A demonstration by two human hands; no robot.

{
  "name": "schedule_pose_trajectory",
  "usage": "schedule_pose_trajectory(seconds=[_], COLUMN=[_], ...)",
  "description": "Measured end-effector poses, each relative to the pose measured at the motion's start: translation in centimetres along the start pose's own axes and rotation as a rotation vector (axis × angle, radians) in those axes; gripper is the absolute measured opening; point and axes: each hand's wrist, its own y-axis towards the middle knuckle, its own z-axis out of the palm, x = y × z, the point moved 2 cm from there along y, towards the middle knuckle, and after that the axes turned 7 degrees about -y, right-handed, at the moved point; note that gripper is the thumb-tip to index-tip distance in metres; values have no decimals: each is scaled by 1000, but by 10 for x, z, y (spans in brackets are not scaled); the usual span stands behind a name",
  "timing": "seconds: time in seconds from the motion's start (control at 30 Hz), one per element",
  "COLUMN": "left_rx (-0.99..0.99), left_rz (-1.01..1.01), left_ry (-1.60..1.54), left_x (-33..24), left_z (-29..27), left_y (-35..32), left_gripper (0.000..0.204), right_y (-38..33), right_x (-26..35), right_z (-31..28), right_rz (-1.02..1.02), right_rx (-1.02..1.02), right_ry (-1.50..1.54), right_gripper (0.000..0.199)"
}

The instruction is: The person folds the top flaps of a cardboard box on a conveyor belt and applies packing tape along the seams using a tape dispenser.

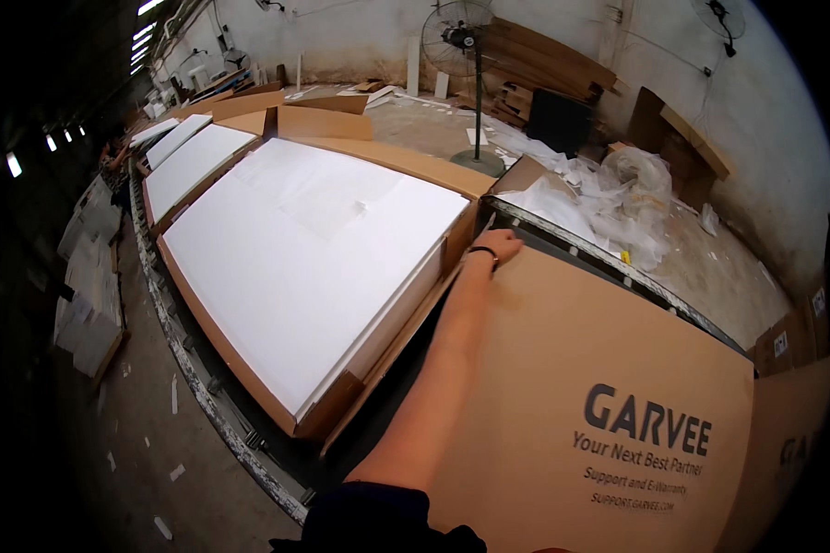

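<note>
My left hand (499, 245), with a dark band on its wrist, reaches to the far left corner of a closed brown cardboard box (544, 341). Its fingers are curled over the box's far edge. Dark print covers part of the box's top. To the left of my forearm lies an open carton (332, 403) holding a large white panel (314, 249), with a piece of clear film or tape on its surface. A narrow dark gap separates the two boxes. My right hand is out of view.
Both boxes lie on a conveyor with a worn metal rail (221, 424). More open cartons with white panels (194, 166) stand farther along it. Beyond the line are a standing fan (461, 37) and crumpled plastic wrap (632, 184). Stacked pale boards (92, 286) stand at left.
</note>
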Motion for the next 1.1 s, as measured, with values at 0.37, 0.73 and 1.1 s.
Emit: schedule_pose_trajectory(seconds=[0.37, 0.73, 1.1], left_rx=[3, 59, -166], left_rz=[-111, 67, 48], left_ry=[508, 881, 549], left_x=[46, 19, -26], left_z=[-80, -48, 24], left_y=[-147, -143, -138], left_gripper=[47, 39, 53], right_y=[34, 22, -5], right_x=[-66, -87, -72], right_z=[-131, -158, -156], right_rz=[44, 106, 363], right_rx=[-49, -293, -356], right_ry=[123, 339, 584], right_gripper=[66, 69, 70])
